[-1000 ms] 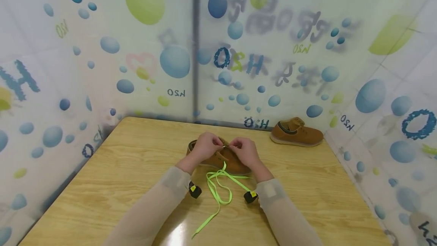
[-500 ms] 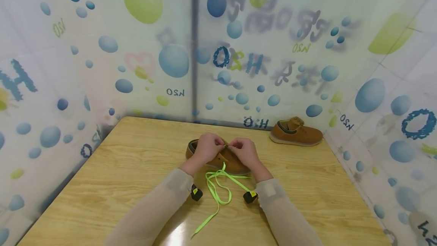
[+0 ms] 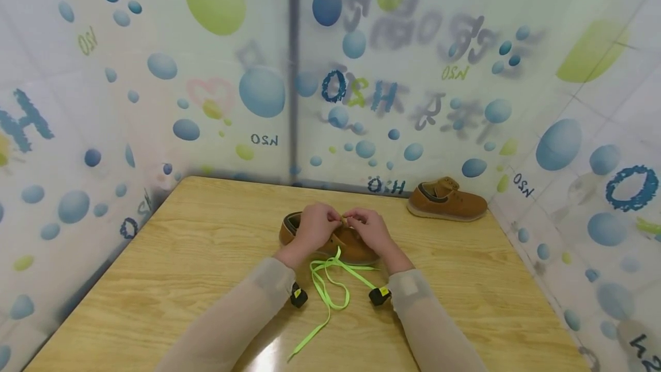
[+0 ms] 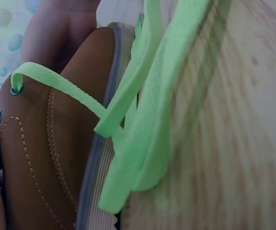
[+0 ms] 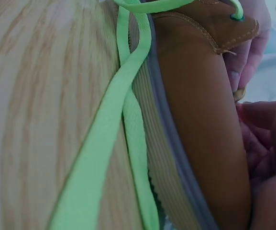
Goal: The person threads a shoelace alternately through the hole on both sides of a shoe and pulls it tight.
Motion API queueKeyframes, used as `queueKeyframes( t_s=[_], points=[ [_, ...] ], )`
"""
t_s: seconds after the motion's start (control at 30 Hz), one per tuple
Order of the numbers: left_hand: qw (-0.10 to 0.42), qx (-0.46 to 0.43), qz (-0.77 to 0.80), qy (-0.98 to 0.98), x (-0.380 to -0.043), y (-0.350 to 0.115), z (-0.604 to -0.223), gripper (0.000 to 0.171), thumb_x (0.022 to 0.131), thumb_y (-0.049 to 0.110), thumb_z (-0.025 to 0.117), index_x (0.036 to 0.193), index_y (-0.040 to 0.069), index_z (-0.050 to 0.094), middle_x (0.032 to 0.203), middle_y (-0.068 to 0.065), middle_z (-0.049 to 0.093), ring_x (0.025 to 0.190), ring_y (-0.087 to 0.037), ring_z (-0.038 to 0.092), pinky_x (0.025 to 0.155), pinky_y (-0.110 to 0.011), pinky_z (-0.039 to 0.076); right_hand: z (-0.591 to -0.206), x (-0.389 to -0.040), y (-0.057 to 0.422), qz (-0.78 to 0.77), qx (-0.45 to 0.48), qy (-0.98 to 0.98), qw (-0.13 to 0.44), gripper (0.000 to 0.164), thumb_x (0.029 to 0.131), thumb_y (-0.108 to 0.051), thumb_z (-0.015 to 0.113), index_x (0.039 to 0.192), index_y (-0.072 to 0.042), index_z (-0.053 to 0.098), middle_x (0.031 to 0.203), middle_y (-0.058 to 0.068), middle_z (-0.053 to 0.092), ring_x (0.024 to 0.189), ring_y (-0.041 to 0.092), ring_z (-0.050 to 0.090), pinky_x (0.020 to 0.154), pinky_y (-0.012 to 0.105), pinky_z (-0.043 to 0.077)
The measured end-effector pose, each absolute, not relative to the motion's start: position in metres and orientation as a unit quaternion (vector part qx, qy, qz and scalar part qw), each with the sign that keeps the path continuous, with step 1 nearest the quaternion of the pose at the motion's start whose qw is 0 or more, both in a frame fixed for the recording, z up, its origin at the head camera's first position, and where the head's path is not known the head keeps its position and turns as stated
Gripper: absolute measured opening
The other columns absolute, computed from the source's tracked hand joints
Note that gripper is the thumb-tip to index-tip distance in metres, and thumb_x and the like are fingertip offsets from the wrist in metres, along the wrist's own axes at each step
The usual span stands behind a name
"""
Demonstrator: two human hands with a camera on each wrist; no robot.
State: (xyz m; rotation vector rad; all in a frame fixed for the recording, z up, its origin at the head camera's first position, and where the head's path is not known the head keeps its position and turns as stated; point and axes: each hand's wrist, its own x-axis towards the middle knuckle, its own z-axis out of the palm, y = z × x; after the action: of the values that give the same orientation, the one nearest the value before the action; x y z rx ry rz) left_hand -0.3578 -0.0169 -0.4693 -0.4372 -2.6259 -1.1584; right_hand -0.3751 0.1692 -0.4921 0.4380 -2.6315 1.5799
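1. Brown shoe (image 3: 353, 250): it stands sole down near the middle of the wooden table (image 3: 155, 280), toe to the right, both hands at its upper. Only the hands seem to steady it, so a hard tug could slide or tip it.
2. Left hand (image 3: 316, 227): fingers curled, apparently pinching a small tan part of the shoe's far side. If that pinch slackens, the part could spring away.
3. Right hand (image 3: 370, 228): thumb and forefinger drawn in beside the left fingertips; I cannot tell whether they grip anything. So crowded, the fingers could knock one another off.
4. Green lace (image 4: 147, 143): it lies in loose loops beside the sole, one end on the table. Pulled quickly, those loops could tighten into a knot or twist.
5. Black block (image 3: 377, 298): at the right wrist, right where one strand runs; a wrist movement might snag it.
6. Threaded eyelet (image 4: 16, 91): the lace passes through here, but a bare eyelet (image 4: 0, 116) sits close by, easily skipped.
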Motion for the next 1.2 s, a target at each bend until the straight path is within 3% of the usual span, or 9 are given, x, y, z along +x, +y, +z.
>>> queueKeyframes(
  t_s=[0.17, 0.57, 0.9, 1.07, 1.2],
  points=[
    [0.120, -0.151, -0.377, -0.906, -0.358, -0.015, -0.471, 0.004, 0.094, 0.013, 0.081, 0.095, 0.011, 0.085, 0.091, -0.002, 0.082, 0.078, -0.016, 0.075, 0.070, -0.031, 0.061, -0.492, -0.378, 0.169, 0.447, 0.164, -0.880, 0.007, 0.020, 0.108, -0.018, 0.063, 0.117, -0.013, 0.081, 0.110, 0.007, 0.080, 0.071, 0.011, 0.060, 0.065, 0.027, 0.051],
    [0.114, -0.163, -0.401, -0.894, -0.360, -0.019, -0.470, 0.004, 0.094, 0.011, 0.081, 0.095, 0.013, 0.085, 0.091, -0.002, 0.082, 0.080, -0.016, 0.075, 0.071, -0.031, 0.061, -0.492, -0.391, 0.178, 0.528, 0.150, -0.832, -0.081, 0.018, 0.108, -0.011, 0.061, 0.109, 0.002, 0.074, 0.102, 0.008, 0.073, 0.072, 0.013, 0.057, 0.070, 0.026, 0.051],
    [0.130, -0.173, -0.362, -0.907, -0.370, -0.051, -0.441, 0.014, 0.093, 0.010, 0.082, 0.107, 0.011, 0.082, 0.104, -0.005, 0.081, 0.098, -0.024, 0.074, 0.087, -0.042, 0.061, -0.493, -0.396, 0.183, 0.648, 0.055, -0.758, -0.052, 0.023, 0.105, -0.012, 0.065, 0.112, 0.009, 0.072, 0.087, -0.006, 0.078, 0.073, 0.006, 0.070, 0.063, 0.023, 0.052],
    [0.093, -0.164, -0.309, -0.932, -0.376, -0.071, -0.440, 0.018, 0.092, 0.012, 0.082, 0.109, 0.010, 0.082, 0.109, -0.006, 0.080, 0.103, -0.026, 0.072, 0.093, -0.045, 0.059, -0.491, -0.392, 0.184, 0.701, 0.030, -0.711, -0.041, 0.030, 0.106, -0.007, 0.062, 0.122, 0.018, 0.065, 0.079, -0.007, 0.075, 0.070, 0.003, 0.070, 0.063, 0.017, 0.053],
    [0.072, -0.171, -0.304, -0.934, -0.382, -0.082, -0.445, 0.012, 0.093, 0.010, 0.080, 0.104, 0.011, 0.084, 0.104, -0.005, 0.081, 0.099, -0.024, 0.074, 0.091, -0.043, 0.060, -0.490, -0.392, 0.186, 0.746, 0.009, -0.665, -0.031, 0.022, 0.106, -0.004, 0.060, 0.116, 0.015, 0.067, 0.076, -0.006, 0.075, 0.068, 0.003, 0.069, 0.062, 0.016, 0.054]
  ],
)
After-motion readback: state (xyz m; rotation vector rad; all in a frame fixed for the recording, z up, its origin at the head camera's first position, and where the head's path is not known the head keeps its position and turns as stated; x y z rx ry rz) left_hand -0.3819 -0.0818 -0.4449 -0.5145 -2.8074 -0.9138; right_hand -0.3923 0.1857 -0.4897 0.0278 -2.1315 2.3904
